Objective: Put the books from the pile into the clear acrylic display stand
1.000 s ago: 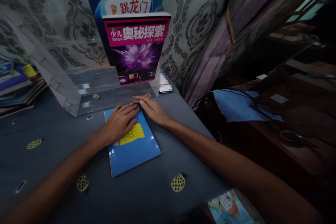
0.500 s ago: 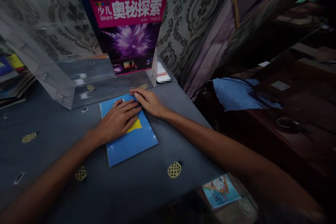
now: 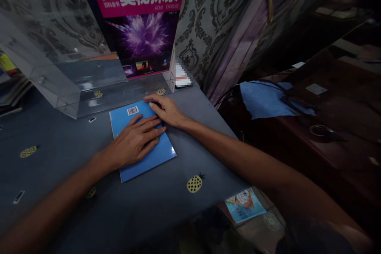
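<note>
Two hands pressed flat on one thin blue book (image 3: 139,139), lying cover-down on the grey-blue tablecloth (image 3: 59,154) printed with yellow pineapples. Left hand (image 3: 133,139): palm down, fingers spread and extended across the middle of the book, nothing grasped. Right hand (image 3: 166,110): palm down on the far right corner of the book, fingers pointing left along its top edge, nothing grasped. White barcode label (image 3: 132,110) visible near the far edge of the book, between the two hands' fingertips and the stand.

Clear acrylic book stand (image 3: 98,91) just beyond the book, front lip near the book's far edge; contact between them not determinable. Large magenta-and-purple book (image 3: 139,24) upright in the right end of the stand, in front of a grey patterned wallpaper. Stack of books (image 3: 12,91) at the far left edge. Small illustrated booklet (image 3: 244,205) below the near right table corner. Blue cloth (image 3: 268,97) on the dark furniture at right, well apart from the hands.
</note>
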Available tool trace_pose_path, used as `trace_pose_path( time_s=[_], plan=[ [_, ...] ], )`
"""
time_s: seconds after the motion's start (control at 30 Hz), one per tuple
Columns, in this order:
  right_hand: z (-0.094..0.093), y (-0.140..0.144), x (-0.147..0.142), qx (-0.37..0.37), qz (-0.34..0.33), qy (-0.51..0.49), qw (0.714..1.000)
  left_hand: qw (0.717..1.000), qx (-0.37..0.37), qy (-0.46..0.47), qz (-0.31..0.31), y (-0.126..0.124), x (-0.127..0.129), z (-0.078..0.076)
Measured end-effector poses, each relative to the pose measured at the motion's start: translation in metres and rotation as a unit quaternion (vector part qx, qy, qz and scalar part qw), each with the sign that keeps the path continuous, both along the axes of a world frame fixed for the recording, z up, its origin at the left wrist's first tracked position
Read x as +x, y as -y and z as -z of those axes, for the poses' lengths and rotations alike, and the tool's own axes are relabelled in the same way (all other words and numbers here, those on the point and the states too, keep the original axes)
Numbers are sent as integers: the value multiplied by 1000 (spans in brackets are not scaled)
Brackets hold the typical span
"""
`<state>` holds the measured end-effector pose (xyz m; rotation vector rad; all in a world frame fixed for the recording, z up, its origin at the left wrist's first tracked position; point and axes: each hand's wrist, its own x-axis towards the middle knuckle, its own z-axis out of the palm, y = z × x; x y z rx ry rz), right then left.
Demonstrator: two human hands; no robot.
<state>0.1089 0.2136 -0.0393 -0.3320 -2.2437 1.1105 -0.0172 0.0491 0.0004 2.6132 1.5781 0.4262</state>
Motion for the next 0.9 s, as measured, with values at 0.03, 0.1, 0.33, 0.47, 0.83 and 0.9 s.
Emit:
trace_pose_path(
  time_s=[0.03,0.1,0.33,0.47,0.83,0.9],
  plan=[
    [0,0,0,-1,-1,0,1000,1000,2,-3,6,2,1,-1],
    [0,0,0,-6,-1,0,1000,1000,1,-8,17,5,3,-2],
    [2,-1,-1,-2,-3,-6,1000,999,-11,7,43,16,12,-5],
    [0,0,0,-1,-3,-3,1000,998,-18,19,58,21,16,-5],
    [-5,3,3,27,7,29,999,997,-8,22,77,26,19,-2],
    [-5,4,4,47,11,38,998,997,-9,21,77,26,19,-2]
  ],
)
